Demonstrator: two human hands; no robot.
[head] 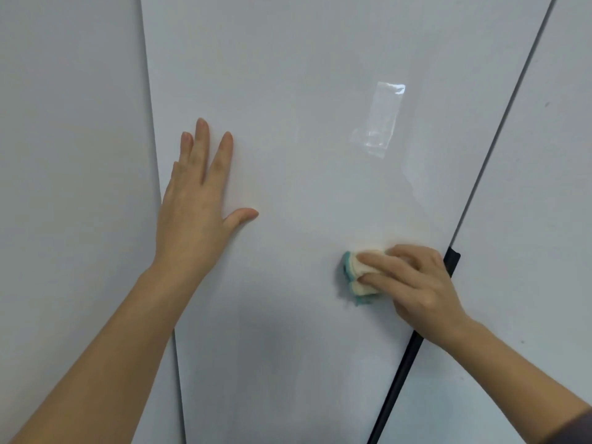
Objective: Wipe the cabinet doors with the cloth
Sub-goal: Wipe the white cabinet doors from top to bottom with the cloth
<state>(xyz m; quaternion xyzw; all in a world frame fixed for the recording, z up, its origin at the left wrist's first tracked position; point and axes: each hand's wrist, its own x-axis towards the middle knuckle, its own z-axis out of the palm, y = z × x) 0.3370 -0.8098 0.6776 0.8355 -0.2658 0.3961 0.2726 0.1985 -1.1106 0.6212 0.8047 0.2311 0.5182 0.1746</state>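
A glossy white cabinet door [304,155] fills the middle of the view. My left hand [195,203] lies flat against it near its left edge, fingers straight and pointing up, thumb spread. My right hand [416,283] grips a folded cream cloth with a teal edge [355,274] and presses it against the door's lower right part, close to the black handle strip [403,373]. Most of the cloth is hidden under my fingers.
A second white door [544,187] stands to the right past a dark gap, and a white panel [70,155] to the left. A bright rectangular window reflection [381,120] shines on the middle door above the cloth.
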